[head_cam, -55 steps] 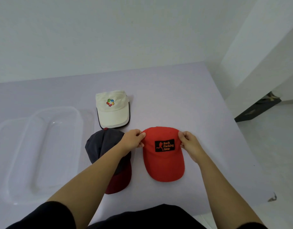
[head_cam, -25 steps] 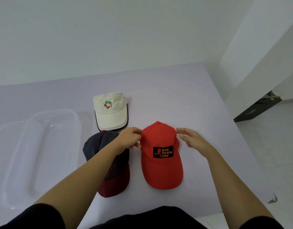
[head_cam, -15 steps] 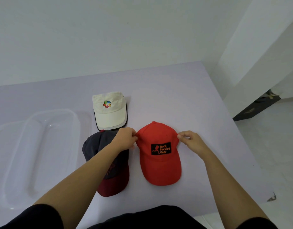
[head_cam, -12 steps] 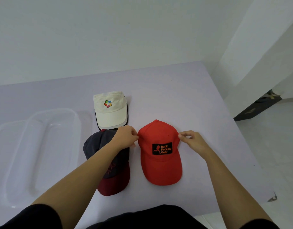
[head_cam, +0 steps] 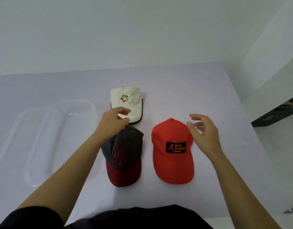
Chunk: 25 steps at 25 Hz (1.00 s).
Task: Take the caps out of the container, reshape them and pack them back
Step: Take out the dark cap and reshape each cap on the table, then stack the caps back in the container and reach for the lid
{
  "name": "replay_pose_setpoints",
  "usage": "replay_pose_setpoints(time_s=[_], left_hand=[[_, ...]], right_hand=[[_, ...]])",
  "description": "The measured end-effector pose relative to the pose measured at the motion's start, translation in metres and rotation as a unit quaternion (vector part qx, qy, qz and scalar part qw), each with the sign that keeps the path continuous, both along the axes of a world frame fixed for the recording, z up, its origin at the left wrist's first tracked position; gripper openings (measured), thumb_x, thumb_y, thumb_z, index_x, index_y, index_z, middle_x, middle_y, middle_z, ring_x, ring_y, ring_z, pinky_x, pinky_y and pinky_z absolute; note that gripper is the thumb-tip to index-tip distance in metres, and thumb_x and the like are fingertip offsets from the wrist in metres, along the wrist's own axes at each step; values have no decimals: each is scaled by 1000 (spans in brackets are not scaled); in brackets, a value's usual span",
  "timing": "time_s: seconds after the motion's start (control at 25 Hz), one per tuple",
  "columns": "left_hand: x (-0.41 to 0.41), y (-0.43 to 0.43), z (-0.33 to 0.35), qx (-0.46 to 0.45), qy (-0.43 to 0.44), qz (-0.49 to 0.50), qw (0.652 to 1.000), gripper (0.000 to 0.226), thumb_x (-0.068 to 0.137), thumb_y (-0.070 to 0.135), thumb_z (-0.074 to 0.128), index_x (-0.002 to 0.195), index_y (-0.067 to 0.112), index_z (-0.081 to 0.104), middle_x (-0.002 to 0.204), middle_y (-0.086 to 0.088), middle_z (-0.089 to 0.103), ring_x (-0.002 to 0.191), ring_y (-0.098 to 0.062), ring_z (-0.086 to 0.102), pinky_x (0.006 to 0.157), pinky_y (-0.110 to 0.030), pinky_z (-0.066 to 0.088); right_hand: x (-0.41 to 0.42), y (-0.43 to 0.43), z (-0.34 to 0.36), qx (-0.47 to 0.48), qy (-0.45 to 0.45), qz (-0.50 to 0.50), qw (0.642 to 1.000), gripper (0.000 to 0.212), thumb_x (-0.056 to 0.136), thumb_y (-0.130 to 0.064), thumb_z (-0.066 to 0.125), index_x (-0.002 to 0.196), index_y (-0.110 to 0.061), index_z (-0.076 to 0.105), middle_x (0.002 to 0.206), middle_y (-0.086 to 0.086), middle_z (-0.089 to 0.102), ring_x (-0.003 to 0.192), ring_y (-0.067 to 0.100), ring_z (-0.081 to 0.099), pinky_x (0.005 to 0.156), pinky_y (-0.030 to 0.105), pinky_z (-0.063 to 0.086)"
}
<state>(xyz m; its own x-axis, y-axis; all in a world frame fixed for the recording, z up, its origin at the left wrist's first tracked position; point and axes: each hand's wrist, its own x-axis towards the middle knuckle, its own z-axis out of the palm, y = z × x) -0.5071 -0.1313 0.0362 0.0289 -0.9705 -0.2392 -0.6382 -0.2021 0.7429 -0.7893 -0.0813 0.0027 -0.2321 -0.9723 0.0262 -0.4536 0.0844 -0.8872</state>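
Lilac table (head_cam: 192, 90) | red cap (head_cam: 172, 136) beside right hand (head_cam: 206, 135), fingers (head_cam: 198, 116) spread | left hand (head_cam: 111, 124) slack by white cap (head_cam: 125, 98)

Three caps on the lilac table (head_cam: 192, 90), both hands loose.
Left hand (head_cam: 111, 123) above the dark cap (head_cam: 125, 156), fingers over the brim of the white cap (head_cam: 125, 100) (contact unclear); right hand (head_cam: 204, 134), fingers spread, just beside the red cap (head_cam: 172, 162); clear container (head_cam: 92, 107) at left.

pale lilac table (head_cam: 192, 90) under the fingers (head_cam: 196, 116), plain white wall (head_cam: 125, 30) beyond them, white pillar (head_cam: 266, 55) to their right, dark low object (head_cam: 274, 115) on pale floor (head_cam: 283, 154)
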Motion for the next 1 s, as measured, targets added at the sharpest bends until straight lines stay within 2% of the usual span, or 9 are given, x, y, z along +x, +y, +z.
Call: replay_pose_setpoints(time_s=[0.12, 0.2, 0.32, 0.44, 0.48, 0.56, 0.72, 0.84, 1.0], left_hand=[[63, 2, 2, 65, -19, 22, 997, 46, 83, 23, 68, 126, 22, 53, 127, 5, 53, 102, -11, 56, 88, -29, 44], [91, 6, -9, 168, -17, -21, 985, 66, 79, 28, 74, 137, 22, 43, 139, 2, 46, 111, -14, 50, 92, -30, 42], [100, 14, -33, 266, 10, -96, 959, 91, 74, 23, 79, 147, 23, 25, 153, 0, 28, 130, -21, 40, 101, -33, 40], [101, 13, -49, 284, 40, -92, 954, 104, 70, 12, 81, 149, 26, 15, 156, -1, 18, 138, -27, 30, 109, -41, 36], [101, 11, -51, 294, 57, -82, 951, 101, 70, 9, 80, 148, 24, 18, 154, -3, 22, 134, -26, 34, 108, -41, 37], [101, 6, -52, 316, 69, -88, 942, 78, 72, 6, 77, 137, 18, 36, 143, -7, 40, 122, -25, 44, 104, -42, 41], [105, -1, -46, 363, 102, -138, 916, 34, 76, -1, 69, 105, 15, 63, 106, -7, 67, 106, -29, 59, 94, -45, 50], [104, -2, -44, 385, 132, -152, 901, 33, 78, -3, 66, 105, 16, 64, 107, -6, 67, 109, -29, 59, 96, -44, 50], [95, 2, -48, 414, 129, -208, 877, 57, 75, 12, 74, 127, 20, 51, 130, -4, 57, 121, -28, 52, 105, -45, 42]], right_hand=[[77, 29, 5, 57, -88, 123, 987, 27, 86, -16, 63, 110, -28, 58, 109, -10, 61, 96, 1, 59, 87, 20, 48], [122, 41, -6, 137, -93, 231, 959, 53, 82, -21, 69, 129, -26, 45, 128, -14, 47, 115, -1, 48, 100, 24, 42], [150, 11, -23, 178, 14, 276, 944, 96, 68, -30, 80, 144, -18, 22, 147, -4, 27, 135, 14, 29, 112, 37, 31], [163, -35, -26, 247, 86, 319, 911, 118, 61, -27, 85, 148, -18, 6, 154, 7, 20, 140, 26, 24, 113, 41, 29], [166, -46, -26, 278, 100, 337, 894, 119, 61, -25, 86, 148, -17, 6, 154, 9, 23, 139, 27, 28, 112, 41, 31], [170, -60, -25, 318, 128, 367, 865, 109, 59, -25, 87, 145, -14, 20, 146, 9, 38, 130, 28, 40, 105, 41, 39], [171, -66, -19, 305, 116, 404, 854, 80, 52, -24, 89, 122, -17, 51, 119, 0, 60, 110, 22, 57, 94, 39, 49], [170, -63, -13, 293, 84, 422, 854, 74, 52, -29, 88, 119, -21, 56, 113, -2, 65, 104, 18, 61, 92, 40, 52], [173, -56, 1, 266, 100, 427, 858, 74, 60, -28, 86, 126, -23, 53, 117, -3, 63, 105, 16, 59, 91, 34, 51]])
